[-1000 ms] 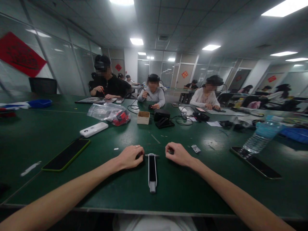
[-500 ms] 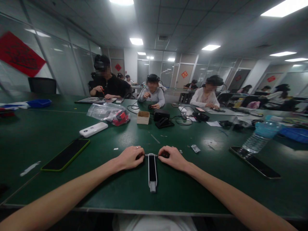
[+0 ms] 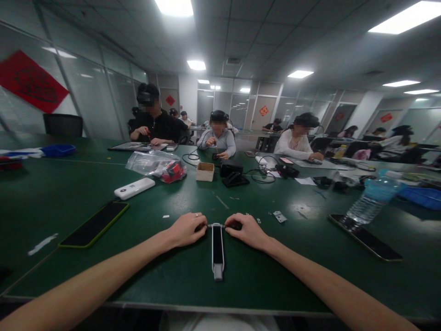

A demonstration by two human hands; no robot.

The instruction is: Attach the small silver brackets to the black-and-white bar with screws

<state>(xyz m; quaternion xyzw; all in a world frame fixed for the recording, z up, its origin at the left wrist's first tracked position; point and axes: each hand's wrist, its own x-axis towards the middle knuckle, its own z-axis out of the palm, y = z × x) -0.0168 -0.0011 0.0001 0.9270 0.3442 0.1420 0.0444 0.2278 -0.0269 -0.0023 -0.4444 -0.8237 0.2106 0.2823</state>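
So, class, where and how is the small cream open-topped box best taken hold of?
I'd pinch the near wall of the box from above, one finger inside: the open top leaves its rim free, while a black boxy device crowds its right.

The green table (image 3: 158, 271) holds a little box (image 3: 205, 172). Left of the box is a clear bag (image 3: 144, 163); right, a black stand (image 3: 236, 179); nearer, a black strip (image 3: 217, 246) with white edges.

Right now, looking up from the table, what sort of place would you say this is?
Probably a shared workroom or training room: several people sit at long tables, one across the green table holding a red-handled tool, and ceiling lights and glass partitions suggest an office.
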